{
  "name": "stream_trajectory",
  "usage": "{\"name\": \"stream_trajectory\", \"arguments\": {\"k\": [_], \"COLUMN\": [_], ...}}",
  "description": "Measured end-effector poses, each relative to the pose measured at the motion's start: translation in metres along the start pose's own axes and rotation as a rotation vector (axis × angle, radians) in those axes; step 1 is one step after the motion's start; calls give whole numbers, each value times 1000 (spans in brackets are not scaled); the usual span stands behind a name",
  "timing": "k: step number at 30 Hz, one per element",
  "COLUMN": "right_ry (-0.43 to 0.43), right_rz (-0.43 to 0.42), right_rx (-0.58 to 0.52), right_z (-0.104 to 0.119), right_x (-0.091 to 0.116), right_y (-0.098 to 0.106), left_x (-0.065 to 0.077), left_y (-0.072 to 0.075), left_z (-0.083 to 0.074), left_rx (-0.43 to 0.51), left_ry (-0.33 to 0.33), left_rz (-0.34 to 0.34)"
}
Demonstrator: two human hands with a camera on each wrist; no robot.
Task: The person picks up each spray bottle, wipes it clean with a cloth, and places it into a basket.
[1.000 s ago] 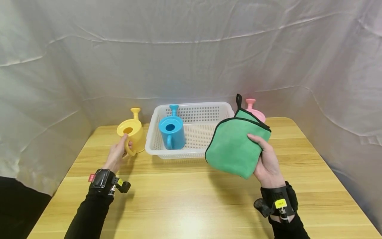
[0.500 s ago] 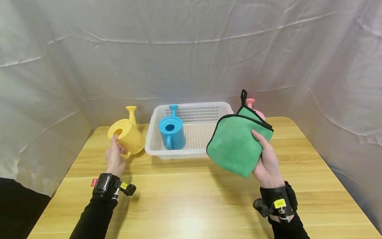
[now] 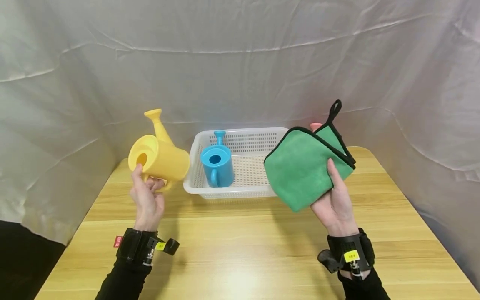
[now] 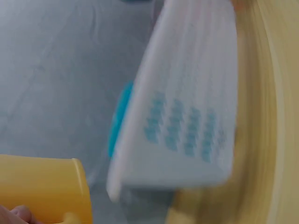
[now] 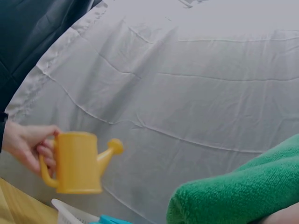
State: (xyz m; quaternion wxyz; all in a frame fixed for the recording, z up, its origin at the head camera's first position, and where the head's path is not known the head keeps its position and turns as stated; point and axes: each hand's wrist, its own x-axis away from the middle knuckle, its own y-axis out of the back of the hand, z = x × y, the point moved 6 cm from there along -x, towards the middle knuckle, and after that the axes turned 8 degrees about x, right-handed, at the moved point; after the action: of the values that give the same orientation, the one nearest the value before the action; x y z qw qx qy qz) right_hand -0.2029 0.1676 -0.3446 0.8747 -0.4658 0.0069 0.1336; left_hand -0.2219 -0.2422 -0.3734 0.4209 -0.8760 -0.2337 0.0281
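Observation:
My left hand (image 3: 147, 204) grips a yellow watering can (image 3: 166, 160) by its handle, thumb up at the rim. The can is lifted off the table and tilted, its spout pointing up and back. In the right wrist view the can (image 5: 77, 163) shows side-on with the fingers (image 5: 46, 151) through its handle. On the right, my right hand (image 3: 337, 204) holds a folded green cloth (image 3: 301, 166) with black edging and a hanging loop, thumb on its front. That cloth hides most of a pink watering can (image 3: 315, 126) behind it.
Between the hands stands a white perforated plastic basket (image 3: 240, 192) with a blue watering can (image 3: 217, 166) upright in its left part. Everything is on a wooden table (image 3: 232, 246). Grey cloth drapes (image 3: 225, 83) enclose the back and sides.
My left hand has lifted the yellow watering can off the table and tipped it to the left. My right hand has turned the cloth clockwise and moved it slightly right.

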Motion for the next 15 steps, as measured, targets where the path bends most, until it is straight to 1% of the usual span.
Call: {"name": "stream_trajectory", "arguments": {"k": [3,6,11,13,15], "right_ry": [18,31,31,35,64], "right_rz": [28,40,11,19,44], "right_rx": [-17,-26,21,20,44], "right_z": [0,0,-4,-6,-9], "right_x": [0,1,1,2,3], "right_y": [-2,-3,-4,-5,-8], "left_x": [20,39,70,83,94], "left_y": [-18,-33,-56,-64,-70], "left_z": [6,16,37,46,55], "left_rx": [6,-33,-63,-59,-61], "left_ry": [24,58,86,99,117], "left_rz": [150,271,450,520,566]}}
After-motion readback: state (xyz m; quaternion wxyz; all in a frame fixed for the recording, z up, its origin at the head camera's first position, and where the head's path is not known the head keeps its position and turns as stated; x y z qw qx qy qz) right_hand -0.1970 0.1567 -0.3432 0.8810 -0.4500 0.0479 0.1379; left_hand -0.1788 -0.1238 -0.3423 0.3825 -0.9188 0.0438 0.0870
